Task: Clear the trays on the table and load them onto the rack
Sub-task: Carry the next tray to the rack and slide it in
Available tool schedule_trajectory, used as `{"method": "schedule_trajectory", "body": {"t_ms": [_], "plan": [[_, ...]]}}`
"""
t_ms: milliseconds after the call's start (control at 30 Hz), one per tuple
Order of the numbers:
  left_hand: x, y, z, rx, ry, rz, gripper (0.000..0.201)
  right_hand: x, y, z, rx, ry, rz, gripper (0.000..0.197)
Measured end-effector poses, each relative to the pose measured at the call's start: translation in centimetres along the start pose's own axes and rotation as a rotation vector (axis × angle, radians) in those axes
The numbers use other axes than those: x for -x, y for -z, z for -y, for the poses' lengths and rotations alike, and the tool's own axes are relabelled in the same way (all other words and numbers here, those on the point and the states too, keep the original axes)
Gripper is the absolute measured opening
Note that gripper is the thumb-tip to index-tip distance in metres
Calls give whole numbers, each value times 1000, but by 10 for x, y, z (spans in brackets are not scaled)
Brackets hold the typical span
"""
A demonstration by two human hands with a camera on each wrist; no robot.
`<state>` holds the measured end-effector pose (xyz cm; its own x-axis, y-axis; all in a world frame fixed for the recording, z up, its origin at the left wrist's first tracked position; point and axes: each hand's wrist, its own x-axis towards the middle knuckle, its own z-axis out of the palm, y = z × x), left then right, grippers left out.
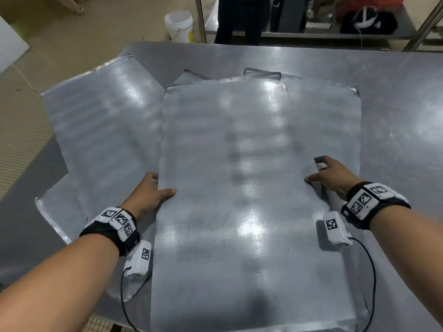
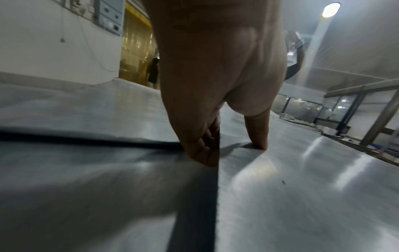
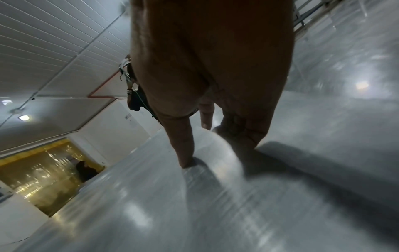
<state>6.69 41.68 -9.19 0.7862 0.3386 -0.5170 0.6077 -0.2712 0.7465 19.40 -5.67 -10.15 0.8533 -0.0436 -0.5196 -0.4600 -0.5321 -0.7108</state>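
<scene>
A large metal tray [image 1: 251, 176] lies bottom up on top of a loose pile of similar trays. My left hand [image 1: 163, 185] grips its left edge, thumb [image 2: 257, 136] flat on top and fingers [image 2: 200, 150] curled down over the rim. My right hand [image 1: 318, 172] grips the right edge the same way, thumb [image 3: 183, 150] pressed on the sheet [image 3: 151, 204] and fingers [image 3: 241, 133] hooked round the rim. Beneath it lie another tray [image 1: 103, 121] angled to the left, one [image 1: 335, 111] poking out at the right, and one [image 1: 57, 212] at the lower left. No rack is in view.
The pile sits on a steel table [image 1: 402, 116]. Past the table's far edge are a white bucket [image 1: 179, 25] on the floor, a person [image 1: 239, 17] in dark clothes, and a metal post [image 1: 201, 17]. A dark bag [image 1: 366, 20] lies on a surface at the back right.
</scene>
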Motion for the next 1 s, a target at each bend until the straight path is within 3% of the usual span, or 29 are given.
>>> {"method": "schedule_trajectory", "body": {"t_ms": [133, 267, 367, 533, 767, 900, 1000], "plan": [[-20, -8, -47, -65, -56, 23, 60, 6, 27, -5, -43, -8, -49, 73], [-48, -26, -99, -195, -137, 47, 60, 15, 57, -14, -99, -39, -121, 75], [-67, -43, -124, -267, -160, 74, 71, 18, 69, -26, -139, -92, -149, 76], [-86, -74, -137, -269, -165, 94, 73, 16, 71, -45, -129, -135, -203, 76], [-94, -97, -145, -342, -199, 85, 51, -3, 72, -52, -120, -143, -239, 66], [-103, -93, -146, -360, -228, 97, 68, -11, 72, -51, -3, -92, -287, 67], [-95, -91, -144, -368, -259, 100, 69, -8, 68, -55, 48, -72, -329, 68]]}}
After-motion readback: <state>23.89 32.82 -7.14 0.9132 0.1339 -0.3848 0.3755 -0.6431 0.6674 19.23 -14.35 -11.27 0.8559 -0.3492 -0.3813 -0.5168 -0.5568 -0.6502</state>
